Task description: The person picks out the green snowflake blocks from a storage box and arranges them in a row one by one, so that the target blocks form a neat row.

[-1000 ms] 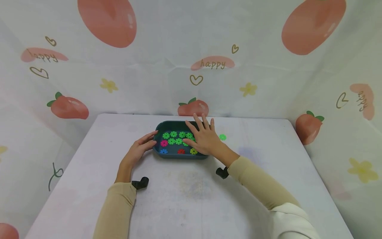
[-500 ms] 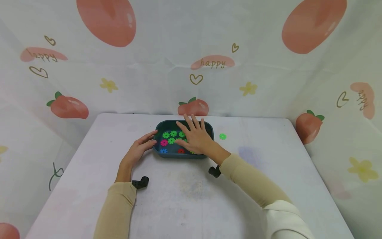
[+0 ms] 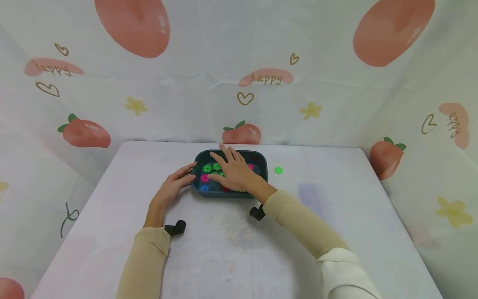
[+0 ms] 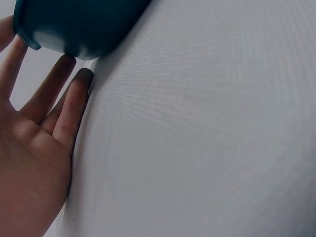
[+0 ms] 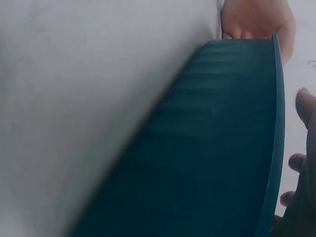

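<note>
A dark teal tray (image 3: pixel 220 194) stands near the table's back edge, with small flower-shaped pieces inside. In the head view I see green pieces (image 3: pixel 207 168), a pink piece (image 3: pixel 204 178), a blue piece (image 3: pixel 204 188) and another pink piece (image 3: pixel 251 166); my right hand hides others. My left hand (image 3: pixel 171 187) touches the tray's left end with its fingers extended, fingertips against the wall in the left wrist view. Over the tray's middle my right hand (image 3: pixel 237 172) is spread, palm down; whether it touches the pieces cannot be seen.
One loose green flower piece (image 3: pixel 278 170) lies on the white table (image 3: pixel 224 257), right of the tray. Behind the table hangs a patterned cloth (image 3: pixel 194 99). Small black devices sit at both wrists.
My right hand has swept left across the tray, covering more green pieces and uncovering the right end with a pink piece. The left hand and the tray have stayed put.
</note>
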Available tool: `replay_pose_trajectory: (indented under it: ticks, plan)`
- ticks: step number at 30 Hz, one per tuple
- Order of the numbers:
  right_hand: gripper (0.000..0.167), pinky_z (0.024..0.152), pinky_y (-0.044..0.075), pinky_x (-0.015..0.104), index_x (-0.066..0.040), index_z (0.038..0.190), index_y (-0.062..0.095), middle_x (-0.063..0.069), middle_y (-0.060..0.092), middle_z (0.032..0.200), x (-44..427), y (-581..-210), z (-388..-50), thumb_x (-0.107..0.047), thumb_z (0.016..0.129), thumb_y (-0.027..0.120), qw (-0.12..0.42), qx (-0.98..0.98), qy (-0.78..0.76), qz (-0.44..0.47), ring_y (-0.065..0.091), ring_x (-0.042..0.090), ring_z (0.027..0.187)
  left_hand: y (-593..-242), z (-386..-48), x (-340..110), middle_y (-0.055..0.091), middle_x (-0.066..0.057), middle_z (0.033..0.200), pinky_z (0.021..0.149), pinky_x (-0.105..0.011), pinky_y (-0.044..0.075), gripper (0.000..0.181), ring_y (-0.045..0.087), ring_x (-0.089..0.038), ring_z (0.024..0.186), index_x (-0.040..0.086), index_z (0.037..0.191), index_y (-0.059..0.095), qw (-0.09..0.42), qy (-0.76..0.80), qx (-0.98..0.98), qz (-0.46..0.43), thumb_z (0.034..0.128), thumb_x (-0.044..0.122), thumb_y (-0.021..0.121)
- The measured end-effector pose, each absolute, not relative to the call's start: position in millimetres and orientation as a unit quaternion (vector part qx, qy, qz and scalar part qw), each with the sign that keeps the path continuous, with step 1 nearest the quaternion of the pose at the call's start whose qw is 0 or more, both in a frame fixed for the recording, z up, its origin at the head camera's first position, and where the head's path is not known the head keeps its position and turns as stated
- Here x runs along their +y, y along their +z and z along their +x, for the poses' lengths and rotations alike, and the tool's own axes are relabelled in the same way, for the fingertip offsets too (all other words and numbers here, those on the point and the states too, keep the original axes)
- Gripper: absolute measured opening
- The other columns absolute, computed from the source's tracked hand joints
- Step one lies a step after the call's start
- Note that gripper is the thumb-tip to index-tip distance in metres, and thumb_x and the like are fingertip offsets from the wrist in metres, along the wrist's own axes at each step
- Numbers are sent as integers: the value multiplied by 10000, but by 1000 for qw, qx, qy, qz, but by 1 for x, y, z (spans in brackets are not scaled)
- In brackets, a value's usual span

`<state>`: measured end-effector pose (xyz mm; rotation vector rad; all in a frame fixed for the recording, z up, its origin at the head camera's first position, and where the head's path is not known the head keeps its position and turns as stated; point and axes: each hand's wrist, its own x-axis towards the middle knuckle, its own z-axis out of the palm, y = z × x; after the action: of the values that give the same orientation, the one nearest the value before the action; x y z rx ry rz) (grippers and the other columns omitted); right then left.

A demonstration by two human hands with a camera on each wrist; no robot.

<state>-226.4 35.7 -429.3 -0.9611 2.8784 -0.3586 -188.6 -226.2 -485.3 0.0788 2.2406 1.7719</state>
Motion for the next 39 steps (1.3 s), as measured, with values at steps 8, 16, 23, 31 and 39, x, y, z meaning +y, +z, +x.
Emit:
replay_pose_trajectory:
  ticks: [8,16,23,31,39]
  plan:
    - [861,1228,314,576,-299,1644,159,82,90,1718,21,-434,-229,-722,963,472,67,942,-124,-306,257,370,1534,-486,-188,-225,389,-122,1628,1260,-553,267,573,422,-332,1467,292,1548,448,138,623,770,21,1014,411,618]
    - [832,1167,378,552,-276,1618,260,105,300,1616,16,-442,-235,-652,949,584,79,938,-152,-300,344,347,1448,-486,-189,-225,399,-117,1626,1265,-568,246,576,444,-344,1453,299,1549,444,143,619,772,19,1013,428,612]
    - [727,1137,411,514,-202,1516,445,121,465,1451,17,-446,-241,-507,918,726,98,929,-212,-287,433,316,1311,-485,-189,-225,397,-113,1630,1270,-575,226,582,446,-350,1454,298,1557,433,141,614,776,25,1017,433,603]
    - [537,1093,491,419,-110,1366,579,104,647,1299,15,-453,-247,-292,908,793,121,901,-318,-269,582,260,1211,-484,-187,-227,378,-101,1642,1270,-594,207,582,433,-352,1463,314,1555,432,145,613,777,22,1014,449,599]
    - [485,1050,529,394,-85,1313,622,106,708,1219,11,-460,-250,-210,886,815,120,889,-364,-250,644,247,1152,-484,-188,-226,383,-98,1639,1273,-586,207,580,435,-344,1461,310,1552,438,145,617,773,20,1013,442,606]
